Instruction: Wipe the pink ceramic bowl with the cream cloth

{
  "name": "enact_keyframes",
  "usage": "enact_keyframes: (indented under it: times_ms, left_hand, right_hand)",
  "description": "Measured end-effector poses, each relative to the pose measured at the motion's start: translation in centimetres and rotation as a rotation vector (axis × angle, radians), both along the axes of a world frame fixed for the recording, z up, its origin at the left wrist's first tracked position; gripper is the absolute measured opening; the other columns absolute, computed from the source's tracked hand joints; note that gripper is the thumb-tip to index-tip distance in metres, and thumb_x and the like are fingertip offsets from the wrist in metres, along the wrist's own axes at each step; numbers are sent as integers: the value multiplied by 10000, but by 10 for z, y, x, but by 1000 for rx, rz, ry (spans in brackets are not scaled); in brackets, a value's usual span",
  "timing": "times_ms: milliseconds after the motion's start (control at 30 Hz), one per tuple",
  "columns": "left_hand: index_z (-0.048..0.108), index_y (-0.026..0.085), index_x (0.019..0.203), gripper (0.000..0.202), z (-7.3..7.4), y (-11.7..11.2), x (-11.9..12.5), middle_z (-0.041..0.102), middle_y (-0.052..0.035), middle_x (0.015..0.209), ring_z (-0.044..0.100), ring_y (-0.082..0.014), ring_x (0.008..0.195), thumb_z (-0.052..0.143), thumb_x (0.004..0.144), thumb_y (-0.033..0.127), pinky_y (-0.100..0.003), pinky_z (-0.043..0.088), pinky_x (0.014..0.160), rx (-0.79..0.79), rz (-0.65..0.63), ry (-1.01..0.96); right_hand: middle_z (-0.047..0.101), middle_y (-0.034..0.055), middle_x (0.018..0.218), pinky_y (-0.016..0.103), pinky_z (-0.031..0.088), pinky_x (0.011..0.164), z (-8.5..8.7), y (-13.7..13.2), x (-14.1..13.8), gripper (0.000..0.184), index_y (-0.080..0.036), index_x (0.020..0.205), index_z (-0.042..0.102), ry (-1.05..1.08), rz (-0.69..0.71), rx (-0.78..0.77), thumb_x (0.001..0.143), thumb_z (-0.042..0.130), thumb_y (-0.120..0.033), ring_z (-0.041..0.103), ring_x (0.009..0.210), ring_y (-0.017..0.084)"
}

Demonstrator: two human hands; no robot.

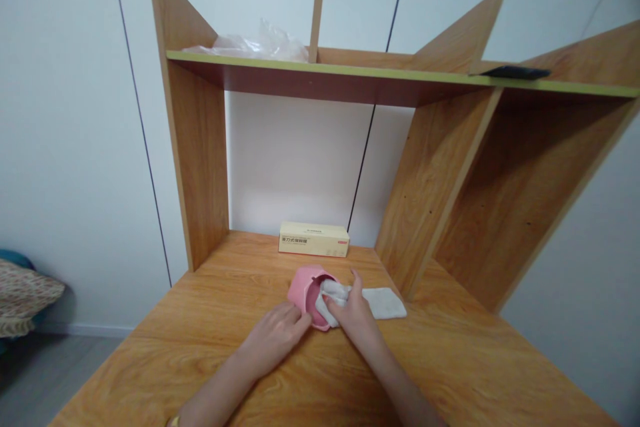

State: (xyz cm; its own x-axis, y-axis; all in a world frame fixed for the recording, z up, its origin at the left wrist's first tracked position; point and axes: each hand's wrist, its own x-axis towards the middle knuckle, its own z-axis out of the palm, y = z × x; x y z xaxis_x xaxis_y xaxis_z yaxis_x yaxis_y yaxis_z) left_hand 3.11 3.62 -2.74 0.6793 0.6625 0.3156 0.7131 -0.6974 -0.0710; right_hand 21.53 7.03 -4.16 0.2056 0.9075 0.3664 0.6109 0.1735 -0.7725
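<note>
A pink angular pot (301,285) lies tipped on the desk with its opening turned to the right. My left hand (280,332) is closed on the pot's near rim. In my right hand (354,310) is a bunched white cloth (334,291), pinched at the mouth of the pot, partly inside it. Beyond that hand, a flat white piece of cloth (385,303) lies on the desk; whether it joins the bunched part is hidden behind my fingers.
A cream cardboard box (313,241) with printed characters stands at the back of the wooden desk (210,340). Upright wooden panels (440,187) carry a shelf (360,73) above. On it are a clear plastic bag (255,45) and a flat dark object (517,72).
</note>
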Motion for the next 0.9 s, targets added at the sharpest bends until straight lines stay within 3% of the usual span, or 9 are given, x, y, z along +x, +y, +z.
enact_keyframes:
  times_ms: [167, 300, 400, 500, 600, 700, 900]
  left_hand:
    - [532, 213, 936, 183, 3, -2, 4, 580, -31, 810, 552, -177, 780, 396, 844, 134, -284, 433, 725, -61, -27, -51]
    - [429, 277, 1126, 269, -6, 6, 4, 566, -36, 970, 541, -178, 903, 397, 859, 268, -316, 423, 822, -176, -30, -442]
    - [185, 254, 1292, 658, -14, 12, 8, 458, -85, 1164, 470, -224, 1058, 549, 759, 383, -397, 389, 898, -187, 89, -836]
    - [68, 198, 1323, 900, -19, 13, 14, 404, -128, 1227, 429, -255, 1117, 644, 664, 408, -439, 362, 927, -307, 141, -1039]
    - [181, 159, 1277, 754, -19, 12, 18, 510, -121, 1119, 534, -214, 969, 612, 699, 381, -375, 441, 830, -509, 89, -1080]
    - [283, 147, 1180, 594, -16, 9, 19, 583, -84, 973, 584, -164, 768, 584, 715, 364, -300, 487, 670, -610, 96, -1093]
    - [345, 133, 1107, 585, -3, 4, 17, 591, -87, 963, 580, -201, 825, 634, 633, 315, -331, 470, 718, -478, 229, -1004]
  right_hand:
    - [648, 54, 714, 256, 449, 573, -3, 0, 4, 595, -91, 1272, 287, -4, 30, -46, 713, 459, -199, 620, 638, 191]
    - [658, 117, 824, 302, 472, 629, -6, 1, 4, 600, -54, 1299, 251, -3, -7, -39, 742, 408, -214, 625, 706, 218]
    - [642, 157, 913, 323, 478, 688, -6, 0, 0, 609, -18, 1301, 228, 64, -20, -51, 756, 390, -238, 621, 787, 228]
    - [615, 152, 1012, 324, 470, 758, -7, 0, -7, 575, -60, 1278, 272, 149, 26, 5, 750, 402, -245, 604, 871, 212]
    - [594, 134, 1067, 310, 461, 795, -10, -1, -15, 541, -104, 1244, 316, 208, 78, 54, 733, 431, -237, 590, 919, 193]
    - [636, 110, 940, 299, 487, 707, -9, -2, -18, 595, -96, 1262, 270, 225, 82, 10, 715, 455, -237, 619, 816, 195]
    - [637, 54, 702, 277, 452, 544, -1, -4, -15, 673, -111, 1280, 265, 41, -10, -42, 678, 530, -251, 615, 641, 215]
